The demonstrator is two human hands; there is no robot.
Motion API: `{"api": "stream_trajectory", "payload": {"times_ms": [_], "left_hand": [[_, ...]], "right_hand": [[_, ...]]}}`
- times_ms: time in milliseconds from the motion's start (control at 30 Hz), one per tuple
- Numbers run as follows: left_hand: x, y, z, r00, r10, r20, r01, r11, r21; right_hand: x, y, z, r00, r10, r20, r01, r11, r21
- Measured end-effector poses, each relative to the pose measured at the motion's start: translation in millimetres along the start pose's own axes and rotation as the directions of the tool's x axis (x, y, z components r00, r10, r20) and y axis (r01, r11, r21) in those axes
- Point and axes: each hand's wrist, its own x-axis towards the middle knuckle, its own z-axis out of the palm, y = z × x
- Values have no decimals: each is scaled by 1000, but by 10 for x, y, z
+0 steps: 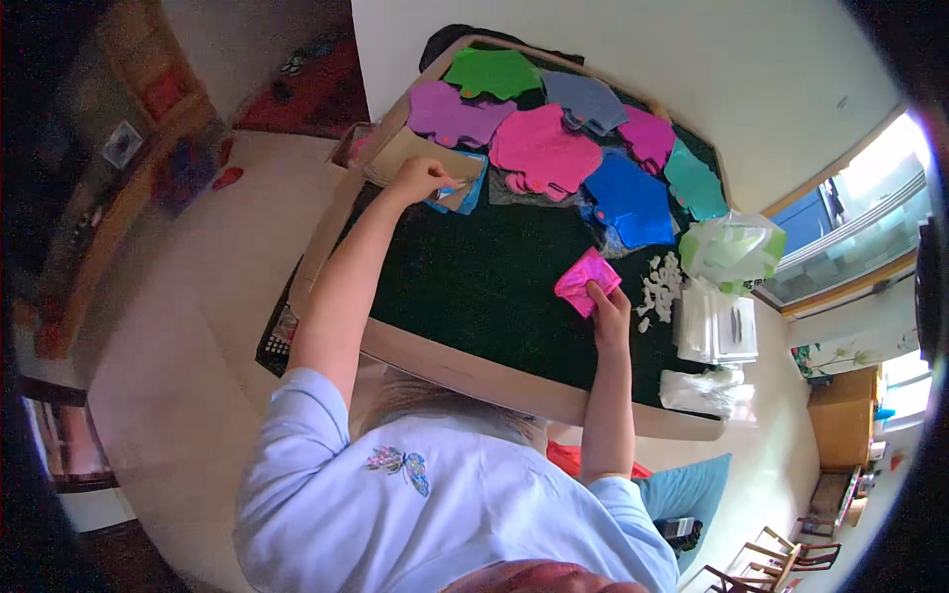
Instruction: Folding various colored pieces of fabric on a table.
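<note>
My right hand (610, 311) holds a small pink folded piece (585, 281), shiny and roughly square, above the dark green table top (465, 277). At the far left my left hand (423, 180) reaches over a stack of tan sheets (400, 155). Its fingers are pinched at the right edge of the stack, on what looks like one tan sheet. Blue pieces (474, 190) show from under that edge. Beside the stack lies a pile of bright pink fabric-like pieces (544, 145) with wavy edges.
Similar piles in green (492, 74), purple (457, 116), grey (585, 99), magenta (648, 137), teal (695, 182) and blue (630, 197) line the far side. To the right are small white pieces (658, 289), a plastic bag (733, 247) and clear sleeves (714, 321). A raised beige rim (474, 372) borders the table.
</note>
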Motion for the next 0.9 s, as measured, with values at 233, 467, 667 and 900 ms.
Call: {"api": "stream_trajectory", "payload": {"times_ms": [233, 467, 667, 900], "left_hand": [[25, -181, -14, 945, -291, 146, 320, 745, -586], [-130, 641, 67, 981, -128, -145, 112, 987, -114], [-1294, 1532, 1111, 960, 270, 71, -271, 962, 6], [-1465, 1202, 673, 975, 147, -167, -150, 989, -3]], "right_hand": [[-24, -46, 20, 1000, -9, 4, 9, 1000, -23], [-1, -27, -112, 994, -30, -107, 43, 992, 120], [-110, -604, 422, 848, -525, -66, 470, 805, -362], [2, -548, 710, 392, -616, 684, 851, -40, -524]]}}
